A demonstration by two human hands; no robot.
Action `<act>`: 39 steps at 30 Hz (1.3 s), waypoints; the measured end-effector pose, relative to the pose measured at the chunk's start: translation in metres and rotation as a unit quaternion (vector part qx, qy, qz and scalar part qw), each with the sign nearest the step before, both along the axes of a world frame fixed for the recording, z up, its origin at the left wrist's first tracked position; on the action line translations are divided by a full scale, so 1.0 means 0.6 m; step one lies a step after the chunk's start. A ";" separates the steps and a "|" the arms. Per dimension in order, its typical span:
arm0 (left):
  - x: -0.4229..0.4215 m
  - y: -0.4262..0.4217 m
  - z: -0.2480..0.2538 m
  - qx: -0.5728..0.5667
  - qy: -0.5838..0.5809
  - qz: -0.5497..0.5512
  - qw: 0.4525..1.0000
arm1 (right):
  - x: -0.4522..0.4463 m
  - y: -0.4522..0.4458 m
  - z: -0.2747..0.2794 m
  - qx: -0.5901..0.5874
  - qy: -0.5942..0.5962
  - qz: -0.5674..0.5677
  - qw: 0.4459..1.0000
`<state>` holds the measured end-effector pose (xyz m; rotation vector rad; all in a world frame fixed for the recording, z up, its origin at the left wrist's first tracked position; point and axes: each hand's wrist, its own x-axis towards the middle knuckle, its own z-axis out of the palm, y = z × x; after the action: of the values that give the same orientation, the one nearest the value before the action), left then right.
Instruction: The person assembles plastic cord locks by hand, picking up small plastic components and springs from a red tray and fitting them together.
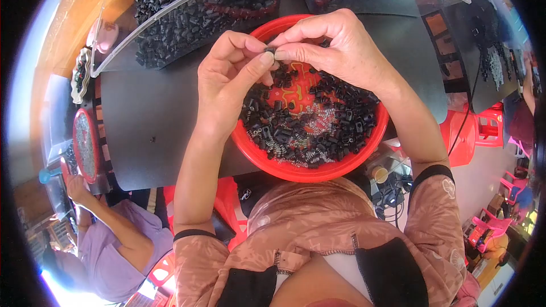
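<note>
My left hand [230,74] and my right hand [338,45] meet fingertip to fingertip above the far left part of a red plastic basin. Between them they pinch a small black plastic part [270,50], mostly hidden by the thumbs and fingers. Below, the red basin [310,174] holds many small black plastic pieces [347,116] and small metal coil springs [278,149]. Its patterned red and yellow bottom [293,88] shows through in the middle.
Beyond the basin, a clear-walled bin [199,20] is heaped with black pieces. The basin overhangs the front edge of a dark table [148,108]. At left, a co-worker's hand [77,187] is near a red tray of springs [85,145]. Red stools [460,136] stand at right.
</note>
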<state>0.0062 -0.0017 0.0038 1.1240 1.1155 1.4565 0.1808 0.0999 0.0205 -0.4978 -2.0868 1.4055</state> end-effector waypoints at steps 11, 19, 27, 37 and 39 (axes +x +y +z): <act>0.001 -0.001 -0.002 -0.009 0.016 -0.003 1.000 | 0.002 0.004 -0.001 0.010 0.019 0.021 1.000; 0.002 0.000 -0.007 -0.006 0.051 -0.001 0.999 | 0.003 0.007 -0.006 0.014 0.009 0.010 1.000; -0.002 0.004 0.000 -0.040 0.000 0.021 0.999 | 0.000 0.007 -0.013 -0.022 0.014 -0.007 1.000; -0.002 0.004 -0.004 -0.039 0.015 0.001 0.999 | 0.002 0.008 -0.013 -0.009 -0.017 0.011 1.000; -0.001 0.003 -0.001 -0.049 0.013 -0.017 0.999 | 0.000 0.008 -0.014 -0.038 0.001 0.025 0.999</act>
<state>0.0054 0.0000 0.0034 1.0900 1.1673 1.3502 0.1811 0.1048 0.0121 -0.4779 -2.0635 1.5167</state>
